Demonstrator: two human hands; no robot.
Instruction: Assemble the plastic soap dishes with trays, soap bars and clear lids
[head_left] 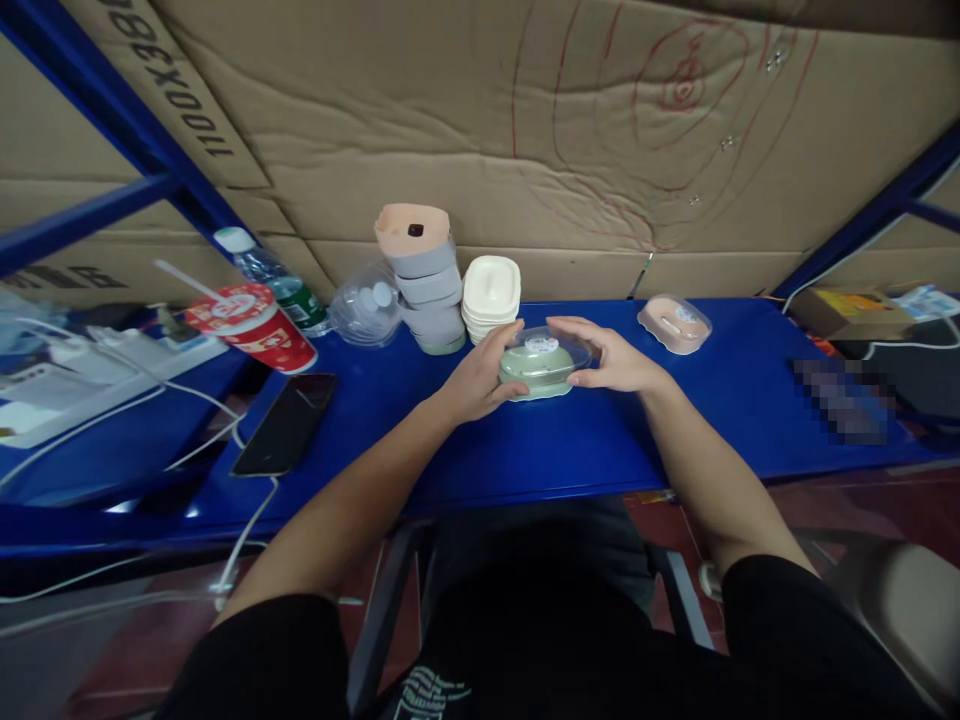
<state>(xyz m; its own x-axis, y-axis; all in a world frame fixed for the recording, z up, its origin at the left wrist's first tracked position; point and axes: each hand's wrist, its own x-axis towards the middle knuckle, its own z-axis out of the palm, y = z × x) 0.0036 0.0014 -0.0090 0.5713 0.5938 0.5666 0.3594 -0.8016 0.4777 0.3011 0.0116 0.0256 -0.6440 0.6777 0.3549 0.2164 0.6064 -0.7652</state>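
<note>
A pale green container (541,378) with a clear domed lid and a small white label rests on the blue table in front of me. My left hand (484,378) is curved around its left side, thumb at the front edge. On the other side, my right hand (609,358) grips the lid's edge with its thumb low and its fingers across the back. Just behind stands a stack of cream dishes (492,285), beside a taller, uneven stack of grey pieces (431,290) topped by a peach one. A peach container (675,322) with a clear lid sits to the right.
Clear plastic lids (367,308) lie left of the stacks. Farther left are a water bottle (296,295), a red cup (266,335) with a straw, a phone (285,425) and white cables. A cardboard box (851,313) is at right. Cardboard sheets (450,120) wall the back.
</note>
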